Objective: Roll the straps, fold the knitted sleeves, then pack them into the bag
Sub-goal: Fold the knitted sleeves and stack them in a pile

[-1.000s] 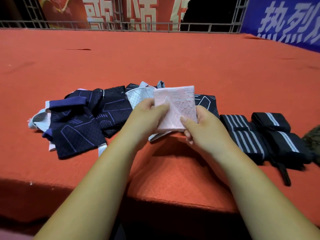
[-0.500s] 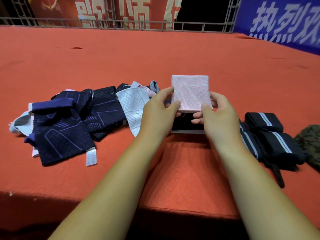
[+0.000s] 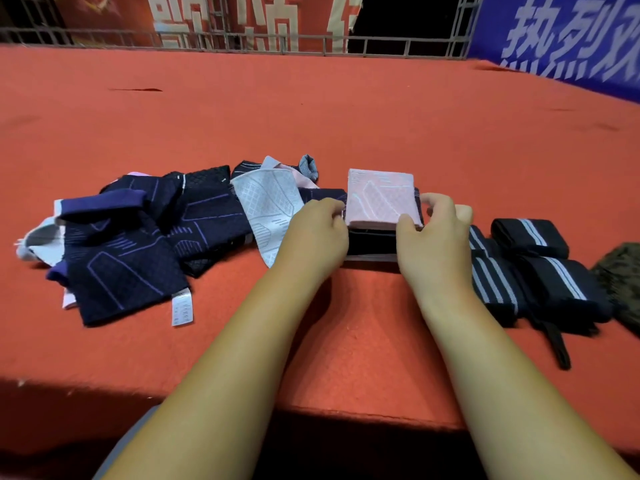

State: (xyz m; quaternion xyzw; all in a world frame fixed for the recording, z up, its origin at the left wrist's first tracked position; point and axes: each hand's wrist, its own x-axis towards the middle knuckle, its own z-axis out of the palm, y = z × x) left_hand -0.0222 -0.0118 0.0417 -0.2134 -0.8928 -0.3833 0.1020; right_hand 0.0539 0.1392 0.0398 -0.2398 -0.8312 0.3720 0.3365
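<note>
Head view: two bare forearms reached forward over the near edge of the table (image 3: 346,323), which was covered in red cloth. Further in, the left hand (image 3: 317,233) and the right hand (image 3: 434,240) held a pink folded sleeve (image 3: 381,199) between them. The left fingers curled against its left edge, while the right thumb pressed its near right corner and the right fingers wrapped over its right side. The sleeve lay flat on a dark folded stack (image 3: 372,242) that rested on the table between the two hands.

Left of the hands lay a loose pile of unfolded sleeves: a navy sleeve (image 3: 121,258) with purple lines and a white label (image 3: 182,308) nearest, and a pale grey sleeve (image 3: 270,206) just beside the left hand. Right of the right hand sat black rolled straps (image 3: 530,237) with white stripes, close together, one trailing a thin dark end toward the near edge. Beyond them, at the right border, part of a dark mottled bag (image 3: 620,275) showed.

Farther back the table ran to a metal railing (image 3: 242,39), with a red banner (image 3: 242,15) and a blue banner (image 3: 571,39) behind it.
</note>
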